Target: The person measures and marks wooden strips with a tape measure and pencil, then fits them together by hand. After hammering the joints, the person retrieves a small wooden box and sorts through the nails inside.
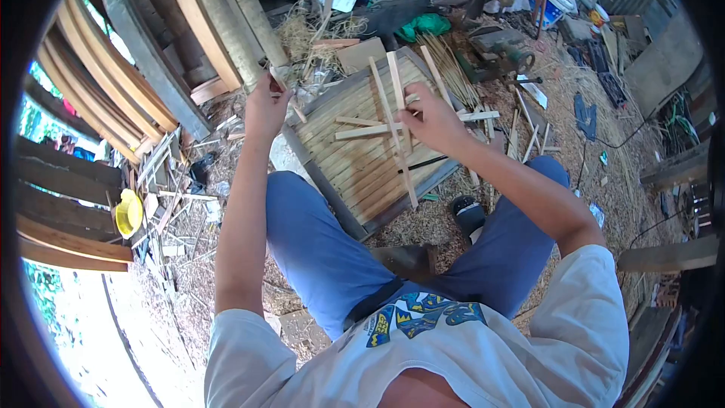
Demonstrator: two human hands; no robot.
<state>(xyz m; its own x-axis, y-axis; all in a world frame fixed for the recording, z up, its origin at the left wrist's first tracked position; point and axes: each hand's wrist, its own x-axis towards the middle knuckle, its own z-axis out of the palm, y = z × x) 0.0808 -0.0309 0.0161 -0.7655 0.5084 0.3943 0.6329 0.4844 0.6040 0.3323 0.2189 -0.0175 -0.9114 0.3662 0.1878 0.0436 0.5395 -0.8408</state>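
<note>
My left hand (264, 109) is raised beyond the left edge of a slatted wooden panel (321, 117), its fingers pinched on a small whitish thing (278, 75) too small to name. Over the panel, my right hand (436, 121) is curled with thumb and fingers at an upright wooden strip (395, 75), seemingly gripping it. A longer thin strip (383, 94) runs beside that one, and a crosswise strip (362, 133) passes under both. Another strip (434, 72) lies to the right of my hand. The panel has a dark frame and rests in front of my knees.
Curved timbers (143, 53) lean at the left, near a yellow bowl (129, 214). A rusty metal vise-like tool (502, 49) stands beyond the panel at the right. Wood shavings and offcuts cover the ground. A dark sandal (468, 214) shows by my right leg, and a cable (627, 140) trails at the right.
</note>
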